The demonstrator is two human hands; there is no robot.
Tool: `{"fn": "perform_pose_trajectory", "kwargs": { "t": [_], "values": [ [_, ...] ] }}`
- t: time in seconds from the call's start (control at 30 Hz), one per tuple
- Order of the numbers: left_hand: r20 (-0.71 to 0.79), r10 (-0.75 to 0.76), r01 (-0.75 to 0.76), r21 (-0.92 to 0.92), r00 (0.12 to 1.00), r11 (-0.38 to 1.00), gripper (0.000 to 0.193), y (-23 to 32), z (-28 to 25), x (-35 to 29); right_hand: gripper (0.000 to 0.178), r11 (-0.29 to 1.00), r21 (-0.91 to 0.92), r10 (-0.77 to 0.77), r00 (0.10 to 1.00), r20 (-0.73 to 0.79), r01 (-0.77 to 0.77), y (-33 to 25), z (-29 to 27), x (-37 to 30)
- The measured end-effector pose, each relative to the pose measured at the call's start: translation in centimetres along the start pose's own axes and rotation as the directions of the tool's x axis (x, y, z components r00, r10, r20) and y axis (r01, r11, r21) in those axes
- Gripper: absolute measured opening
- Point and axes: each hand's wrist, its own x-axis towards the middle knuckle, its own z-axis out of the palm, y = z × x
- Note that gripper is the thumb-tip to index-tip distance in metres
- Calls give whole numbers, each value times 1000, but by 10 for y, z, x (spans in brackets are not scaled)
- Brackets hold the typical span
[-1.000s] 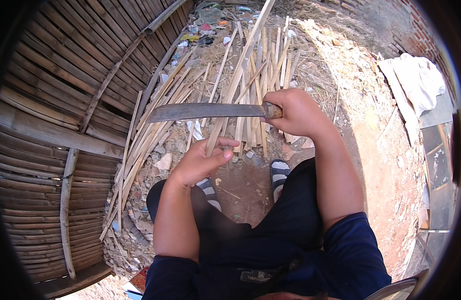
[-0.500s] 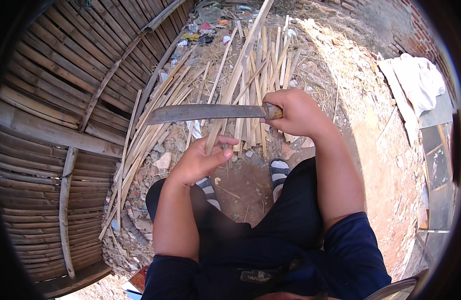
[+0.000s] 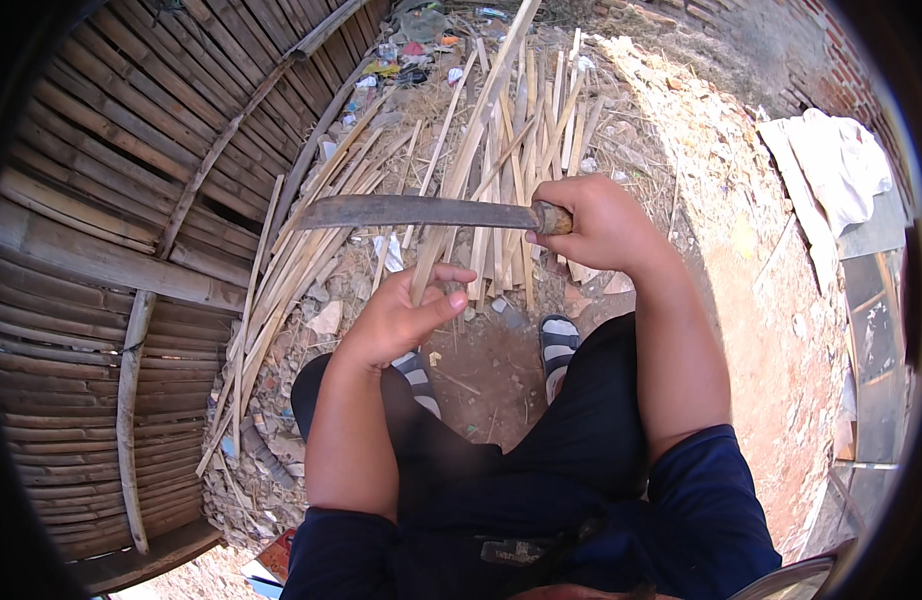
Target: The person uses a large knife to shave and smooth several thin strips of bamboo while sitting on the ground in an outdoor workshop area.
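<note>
My right hand (image 3: 596, 225) is closed round the wooden handle (image 3: 554, 219) of a machete (image 3: 411, 211). Its dark, worn blade points left, roughly level, and crosses over a long pale bamboo strip (image 3: 468, 160). The near end of that strip rests in my left hand (image 3: 401, 315), between the thumb and the curled fingers, while its far end rises out of the top of the picture. Where the blade passes over the strip, I cannot tell whether the two touch.
Loose bamboo strips (image 3: 526, 150) lie in a pile ahead, and more (image 3: 291, 290) run along a slatted bamboo wall (image 3: 81, 230) on the left. My sandalled feet (image 3: 558, 345) stand on dirt strewn with rubble. White cloth (image 3: 841, 170) hangs at the right, near a brick wall (image 3: 851, 60).
The machete has shifted slightly to the right, and its tip has risen a little. My left hand stays nearly in place on the bamboo strip.
</note>
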Motion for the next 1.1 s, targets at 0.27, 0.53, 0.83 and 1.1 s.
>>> {"fn": "perform_pose_trajectory", "kwargs": {
  "t": [0.27, 0.53, 0.83, 1.1],
  "values": [
    [-70, 6, -2, 62, 998, 998, 59, -2, 0, 1, 30, 997, 49, 64, 998, -19, -63, 9, 0, 5],
    [-85, -3, 9, 69, 996, 998, 57, -1, 2, 3, 31, 998, 39, -40, 999, -32, 42, 5, 7, 0],
    [-336, 141, -25, 326, 931, 945, 47, -7, 6, 7, 31, 989, 91, 114, 993, -7, -113, 13, 2, 5],
    [-389, 220, -7, 479, 894, 878, 46, -9, 4, 11, 33, 997, -54, 57, 981, 188, -48, -7, -4, 2]
  ]
}}
